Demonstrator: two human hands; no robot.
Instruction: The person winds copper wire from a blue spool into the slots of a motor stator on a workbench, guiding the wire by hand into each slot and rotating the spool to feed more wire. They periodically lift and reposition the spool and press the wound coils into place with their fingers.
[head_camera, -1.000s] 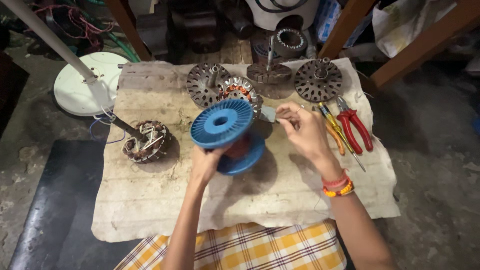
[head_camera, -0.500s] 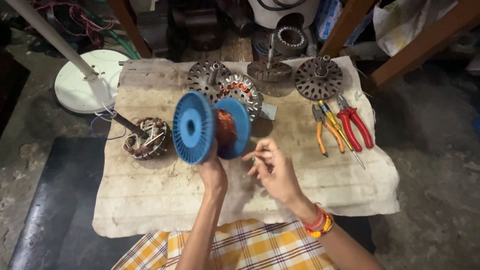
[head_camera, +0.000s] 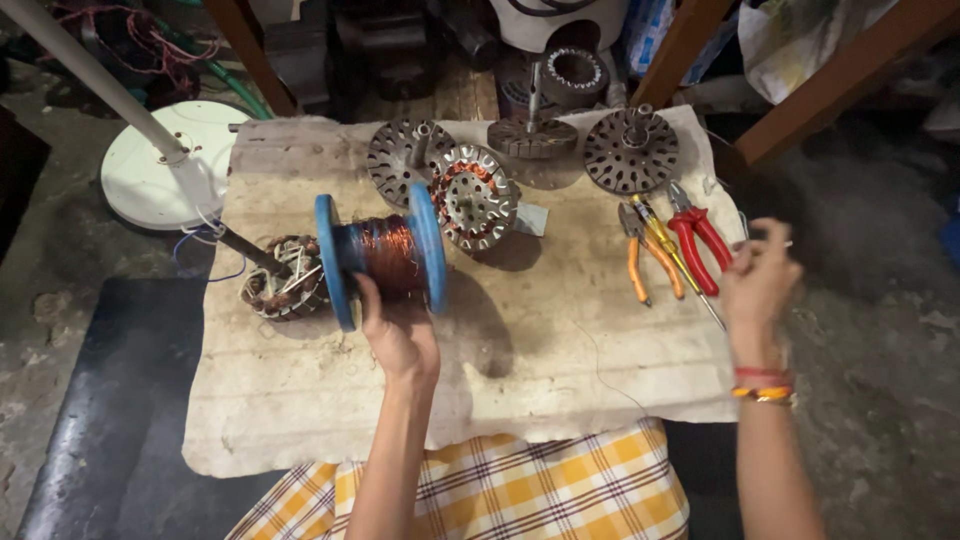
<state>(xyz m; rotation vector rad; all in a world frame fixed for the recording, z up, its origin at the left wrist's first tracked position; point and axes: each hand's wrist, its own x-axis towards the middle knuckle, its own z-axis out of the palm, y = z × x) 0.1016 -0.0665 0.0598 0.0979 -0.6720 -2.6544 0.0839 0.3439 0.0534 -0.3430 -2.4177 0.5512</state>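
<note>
My left hand (head_camera: 400, 335) grips a blue plastic spool (head_camera: 380, 258) wound with copper wire and holds it up on its side above the cloth. My right hand (head_camera: 758, 283) is far out to the right, blurred, with its fingers pinched on the end of a thin wire (head_camera: 600, 370) that trails back over the cloth. A wound stator (head_camera: 283, 277) on a shaft lies just left of the spool. A slotted metal stator core (head_camera: 473, 197) lies behind the spool.
A worn pale cloth (head_camera: 300, 400) covers the work surface. Orange-handled pliers (head_camera: 650, 260) and red-handled pliers (head_camera: 700, 235) lie near my right hand. Other round metal motor parts (head_camera: 630, 150) sit along the back edge. A white fan base (head_camera: 165, 165) with a pole stands at the left.
The spool has turned from face-on to side-on and shifted left. My right hand has swung from beside the spool far out to the right, drawing the wire out.
</note>
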